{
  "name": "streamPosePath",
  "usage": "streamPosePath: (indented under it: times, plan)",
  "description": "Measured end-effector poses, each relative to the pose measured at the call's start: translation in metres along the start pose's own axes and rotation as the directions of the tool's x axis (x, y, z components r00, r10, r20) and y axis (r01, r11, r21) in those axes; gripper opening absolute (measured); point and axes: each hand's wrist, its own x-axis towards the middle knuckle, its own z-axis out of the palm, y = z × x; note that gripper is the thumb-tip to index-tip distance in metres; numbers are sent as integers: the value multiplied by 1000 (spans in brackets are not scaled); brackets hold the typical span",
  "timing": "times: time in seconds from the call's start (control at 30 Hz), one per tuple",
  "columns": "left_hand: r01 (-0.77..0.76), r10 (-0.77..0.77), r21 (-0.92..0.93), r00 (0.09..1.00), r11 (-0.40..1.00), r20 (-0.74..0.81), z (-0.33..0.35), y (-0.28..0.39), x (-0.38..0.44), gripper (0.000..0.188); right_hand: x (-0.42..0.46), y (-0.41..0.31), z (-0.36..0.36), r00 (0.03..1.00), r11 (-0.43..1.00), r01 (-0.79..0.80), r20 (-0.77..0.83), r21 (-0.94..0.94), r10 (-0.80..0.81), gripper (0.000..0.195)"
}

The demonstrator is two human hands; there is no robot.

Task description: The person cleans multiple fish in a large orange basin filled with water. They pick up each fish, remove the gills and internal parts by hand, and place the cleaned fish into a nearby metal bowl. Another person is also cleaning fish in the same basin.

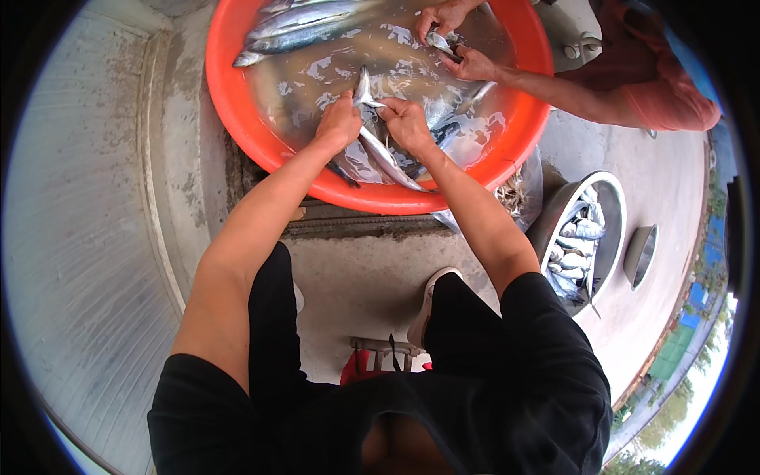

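Note:
Over a large red-orange plastic tub (380, 203) of murky water, both my hands are on one slender silvery fish (383, 155). My left hand (341, 120) grips it near its upper, forked-looking end. The fingers of my right hand (406, 122) pinch a pale pointed piece at that same end; whether it is a fin or a gill cover I cannot tell. The fish's body slants down to the right, towards the tub's near rim. Beside my right wrist, more fish (442, 127) lie partly under water. Several larger fish (303, 28) rest at the tub's far left.
A co-worker's hands (469, 64) hold a small fish at the tub's far right. A steel basin (617, 237) of fish and a smaller metal bowl (641, 256) stand on the concrete floor to the right. A plastic bag (531, 184) of scraps sits against the tub. A wall (89, 208) runs along the left.

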Motion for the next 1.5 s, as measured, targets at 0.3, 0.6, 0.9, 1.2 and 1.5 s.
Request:
streamPosePath:
  times: [0.3, 0.6, 0.9, 1.2, 1.5]
  plan:
    - [-33, 34, -36, 999, 999, 23, 4, 1, 0, 42, -2, -39, -10, 926, 720, 342, 86, -603, -368, 25]
    - [-171, 187, 292, 982, 941, -29, -3, 11, -15, 24, 4, -47, -10, 932, 677, 361, 253, -641, -258, 11]
    - [-163, 157, 160, 986, 973, 54, -4, 2, -7, 32, 2, -7, -12, 993, 990, 110, -26, -91, -112, 11]
    - [67, 38, -272, 931, 960, 362, -4, -17, 6, 37, 1, -15, -25, 987, 966, 147, 101, -213, -128, 13]
    - [165, -25, -640, 975, 750, 222, -5, -10, 15, 31, 10, -28, -31, 970, 999, 19, 241, -48, -7, 20]
